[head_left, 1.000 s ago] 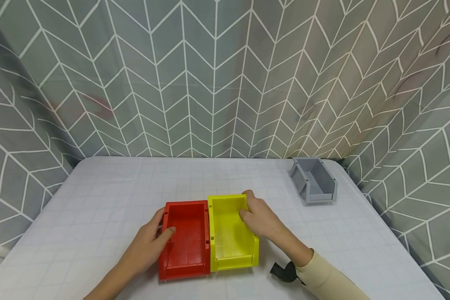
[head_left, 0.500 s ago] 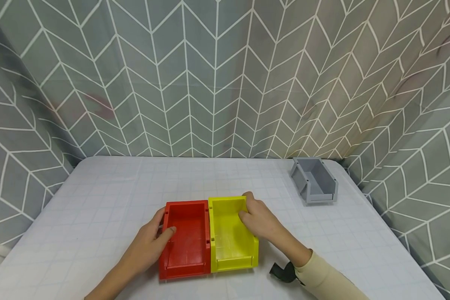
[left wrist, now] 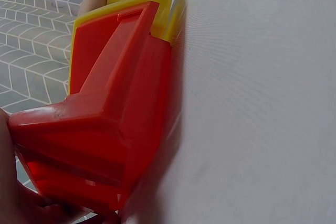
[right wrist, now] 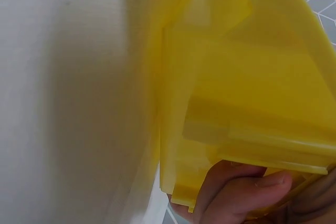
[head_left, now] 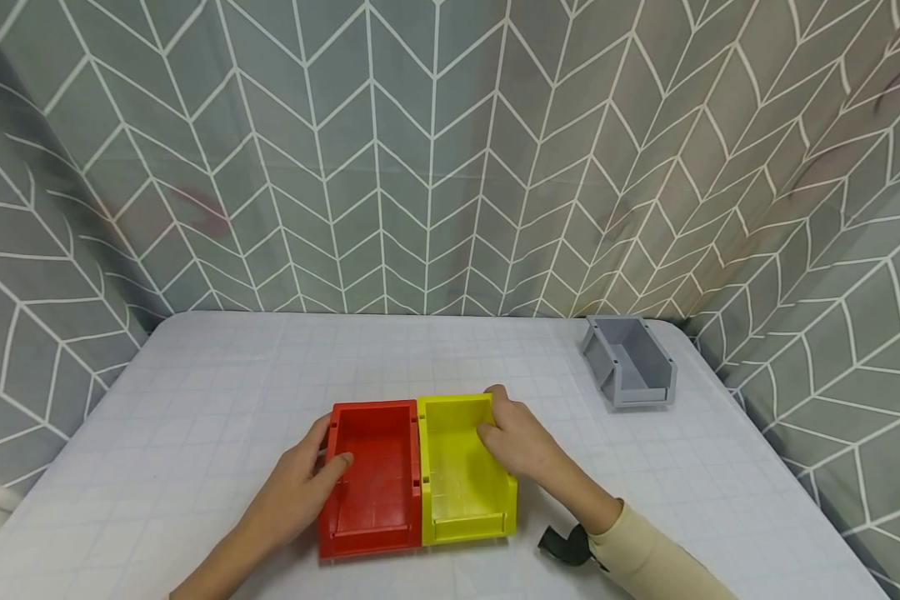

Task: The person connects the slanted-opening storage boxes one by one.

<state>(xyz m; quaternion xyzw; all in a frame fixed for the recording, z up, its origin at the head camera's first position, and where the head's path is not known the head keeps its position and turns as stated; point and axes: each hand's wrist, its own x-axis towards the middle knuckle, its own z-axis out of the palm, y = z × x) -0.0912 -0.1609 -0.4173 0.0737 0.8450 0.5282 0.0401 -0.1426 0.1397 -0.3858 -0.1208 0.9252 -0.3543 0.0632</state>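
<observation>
A red plastic storage bin [head_left: 375, 467] and a yellow storage bin [head_left: 461, 467] stand side by side near the front middle of the table, their long walls meeting. My left hand [head_left: 292, 492] grips the red bin's left wall, thumb over the rim and fingers outside. On the other side, my right hand [head_left: 521, 433] holds the yellow bin's right wall near the back corner, its thumb inside. Seen from the left wrist, the red bin [left wrist: 105, 108] overlaps the yellow one. In the right wrist view, curled fingers [right wrist: 236, 195] lie against the yellow bin's [right wrist: 252, 77] outer wall.
A grey storage bin [head_left: 633, 367] sits at the back right of the white-covered table [head_left: 217, 392]. Near the right sleeve lies a dark strap [head_left: 566, 546]. Patterned curtains [head_left: 420, 167] close off the back and sides.
Both hands keep their grip on the red and yellow bins. The yellow bin's back edge has shifted very slightly toward the front; otherwise the scene looks the same.
</observation>
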